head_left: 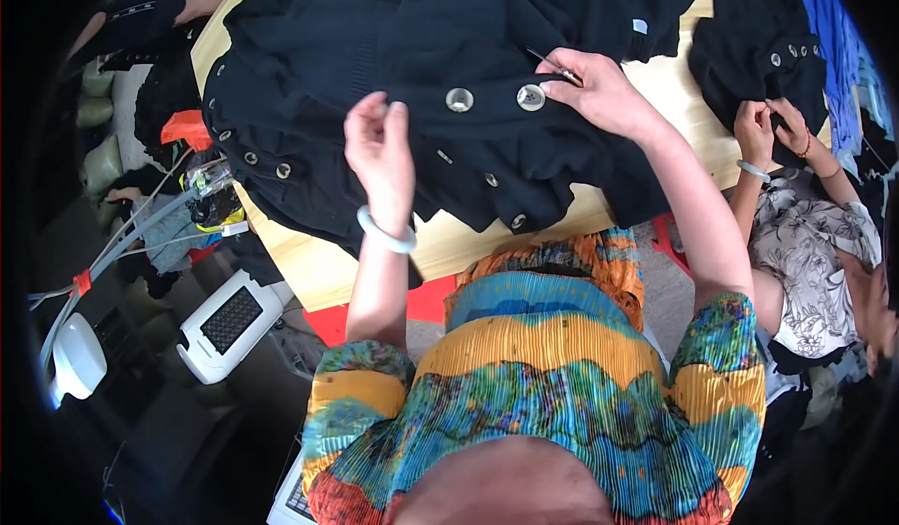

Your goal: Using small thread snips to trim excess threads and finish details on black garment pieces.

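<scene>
A black knit garment [412, 57] with large pale-rimmed buttons lies spread across the wooden table before me. My right hand [599, 89] is closed around small thread snips [567, 76], their thin point directed away to the upper left. Its thumb and fingertips rest at the garment's edge beside a large button [531, 98]. Another button [459, 100] sits to the left of that one. Above the cloth, my left hand [382, 150] is raised with curled fingers and the thumb up; whatever they may pinch is too small to see. A pale bangle circles the left wrist.
At the right, a co-worker's hands [773, 132] handle another black buttoned garment [749, 47]. Blue cloth [829, 29] hangs beyond it. Left of the table [309, 253] are a white machine-like device [232, 324], cables, and an orange-red piece [187, 130]. Another person's arm shows at the upper left.
</scene>
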Motion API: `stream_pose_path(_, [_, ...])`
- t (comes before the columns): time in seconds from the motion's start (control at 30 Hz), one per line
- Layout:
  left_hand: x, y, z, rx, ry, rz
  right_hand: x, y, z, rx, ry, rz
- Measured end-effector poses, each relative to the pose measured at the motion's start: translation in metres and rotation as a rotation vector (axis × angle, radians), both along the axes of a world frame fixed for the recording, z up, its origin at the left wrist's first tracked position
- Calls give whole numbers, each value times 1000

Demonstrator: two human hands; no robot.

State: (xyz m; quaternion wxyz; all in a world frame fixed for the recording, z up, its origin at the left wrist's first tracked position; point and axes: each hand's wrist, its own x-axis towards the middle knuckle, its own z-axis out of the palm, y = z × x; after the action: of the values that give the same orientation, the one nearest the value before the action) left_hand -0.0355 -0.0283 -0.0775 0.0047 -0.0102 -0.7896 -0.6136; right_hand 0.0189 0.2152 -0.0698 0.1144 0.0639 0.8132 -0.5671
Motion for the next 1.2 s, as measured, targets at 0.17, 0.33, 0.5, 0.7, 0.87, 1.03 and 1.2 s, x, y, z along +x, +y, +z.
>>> stream_pose_path(0.17, [39,33,35,123,-119,-202,11,-35,28,-187,110,-239])
stream_pose_path(0.33, [49,25,71,387,-160,-291,27,-67,82,-127,301,-237])
stream_pose_path(0.5, [49,18,64,309,-371,-304,30,-81,61,23,412,-348])
stream_pose_path(0.7, [52,17,57,351,-504,-306,37,-93,48,95,545,-285])
stream_pose_path(0.87, [52,23,57,420,-509,-311,41,-89,51,25,391,-376])
stream_pose_path(1.03, [66,26,51,506,-292,-288,38,-80,59,-364,177,-442])
stream_pose_path(1.2, [67,25,48,351,-77,-341,36,-74,66,-498,90,-463])
